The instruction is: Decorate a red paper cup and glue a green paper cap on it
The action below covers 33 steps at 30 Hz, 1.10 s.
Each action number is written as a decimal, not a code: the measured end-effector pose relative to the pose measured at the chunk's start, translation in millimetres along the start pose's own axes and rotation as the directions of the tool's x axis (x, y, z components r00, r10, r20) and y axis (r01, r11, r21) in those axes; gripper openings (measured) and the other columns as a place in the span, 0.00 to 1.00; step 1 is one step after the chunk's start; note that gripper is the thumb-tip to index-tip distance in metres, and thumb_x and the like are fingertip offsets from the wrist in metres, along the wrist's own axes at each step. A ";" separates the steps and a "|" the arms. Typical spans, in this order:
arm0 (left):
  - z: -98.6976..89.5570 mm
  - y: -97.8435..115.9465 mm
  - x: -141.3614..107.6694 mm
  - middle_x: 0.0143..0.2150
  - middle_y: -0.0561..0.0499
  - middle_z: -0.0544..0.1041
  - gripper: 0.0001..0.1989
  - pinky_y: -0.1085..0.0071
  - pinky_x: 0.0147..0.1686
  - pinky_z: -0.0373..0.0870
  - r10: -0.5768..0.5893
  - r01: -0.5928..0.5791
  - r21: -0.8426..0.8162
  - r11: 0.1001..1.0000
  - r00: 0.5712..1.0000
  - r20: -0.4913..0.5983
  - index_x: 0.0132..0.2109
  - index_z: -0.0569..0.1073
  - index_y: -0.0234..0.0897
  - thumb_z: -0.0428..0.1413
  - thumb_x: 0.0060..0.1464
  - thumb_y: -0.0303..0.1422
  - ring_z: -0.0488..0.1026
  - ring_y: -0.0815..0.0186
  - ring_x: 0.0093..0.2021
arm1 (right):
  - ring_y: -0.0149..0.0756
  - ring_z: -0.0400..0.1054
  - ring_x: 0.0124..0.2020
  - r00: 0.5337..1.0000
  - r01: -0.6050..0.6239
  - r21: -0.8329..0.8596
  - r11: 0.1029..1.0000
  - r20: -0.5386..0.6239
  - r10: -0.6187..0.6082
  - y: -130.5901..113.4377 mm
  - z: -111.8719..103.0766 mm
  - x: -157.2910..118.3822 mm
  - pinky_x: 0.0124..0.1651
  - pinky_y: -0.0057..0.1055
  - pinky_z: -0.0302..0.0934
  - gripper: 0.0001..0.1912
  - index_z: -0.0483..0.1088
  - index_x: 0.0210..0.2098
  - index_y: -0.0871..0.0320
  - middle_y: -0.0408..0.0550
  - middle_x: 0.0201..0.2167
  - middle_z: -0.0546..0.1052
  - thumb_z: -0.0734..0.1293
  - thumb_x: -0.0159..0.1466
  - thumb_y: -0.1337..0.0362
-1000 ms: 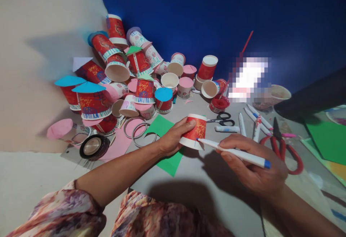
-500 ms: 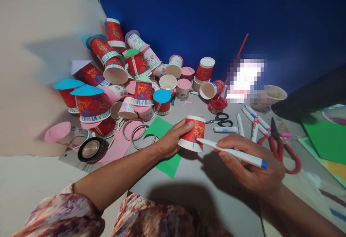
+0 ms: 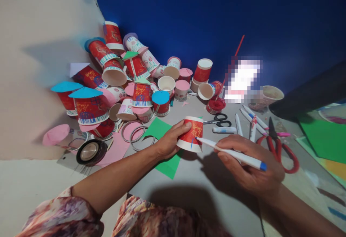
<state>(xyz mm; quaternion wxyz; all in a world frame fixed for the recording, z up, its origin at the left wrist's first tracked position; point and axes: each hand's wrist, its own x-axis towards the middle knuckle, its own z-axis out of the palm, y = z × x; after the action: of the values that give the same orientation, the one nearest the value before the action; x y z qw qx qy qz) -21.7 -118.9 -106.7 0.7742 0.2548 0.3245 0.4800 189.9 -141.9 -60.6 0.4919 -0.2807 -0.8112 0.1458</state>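
Observation:
A red paper cup [image 3: 191,130] with gold lettering and a white rim is turned upside down in my left hand [image 3: 171,137], which grips it from the left side. Across from it, my right hand [image 3: 251,161] holds a white marker [image 3: 238,155] with a blue end cap. The marker's tip touches the lower part of the red area, beside a short blue line on the cup. Under my left hand and wrist lies a green paper sheet [image 3: 167,165].
A heap of decorated paper cups [image 3: 142,94] fills the back left. Black scissors [image 3: 219,121], several white markers [image 3: 254,127] and red-handled scissors [image 3: 278,150] lie to the right. Left of the green sheet are tape rings [image 3: 142,138] and a black round object [image 3: 90,152].
The marker tip stays at the cup, where the blue line looks slightly different. Both hands hold nearly the same place; the whole view has shifted slightly.

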 end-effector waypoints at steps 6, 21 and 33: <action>-0.1 -0.2 -0.6 0.39 0.45 0.82 0.25 0.68 0.36 0.77 0.003 -0.002 -0.011 1.000 1.000 0.014 0.50 0.77 0.33 0.71 0.50 0.43 0.79 0.62 0.34 | 0.38 0.79 0.33 0.997 0.066 0.012 0.998 0.046 -0.066 -3.3 0.4 1.5 0.36 0.32 0.74 0.12 0.75 0.46 0.58 0.49 0.34 0.83 0.70 0.65 0.75; 2.8 3.2 -1.9 0.43 0.42 0.84 0.17 0.59 0.48 0.78 -0.048 0.043 -0.112 0.993 0.998 -0.046 0.49 0.75 0.33 0.65 0.56 0.36 0.83 0.53 0.43 | 0.37 0.78 0.34 1.000 0.007 -0.056 0.998 -0.009 -0.008 -1.6 -1.8 -5.2 0.36 0.32 0.72 0.09 0.74 0.45 0.58 0.48 0.33 0.81 0.70 0.66 0.73; 2.2 3.0 -2.8 0.43 0.39 0.85 0.21 0.54 0.51 0.78 -0.031 0.034 -0.082 0.996 0.999 0.031 0.54 0.74 0.31 0.64 0.56 0.37 0.84 0.47 0.47 | 0.37 0.79 0.30 0.990 0.127 -0.060 0.990 0.062 -0.124 -8.3 -1.3 7.0 0.34 0.30 0.74 0.08 0.75 0.44 0.59 0.49 0.31 0.83 0.68 0.66 0.73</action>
<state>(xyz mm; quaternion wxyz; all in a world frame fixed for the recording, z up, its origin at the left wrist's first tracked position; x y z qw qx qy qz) -22.7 -120.4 -102.4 0.7965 0.2246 0.2968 0.4764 185.9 -144.4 -50.7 0.4672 -0.2403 -0.8453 0.0968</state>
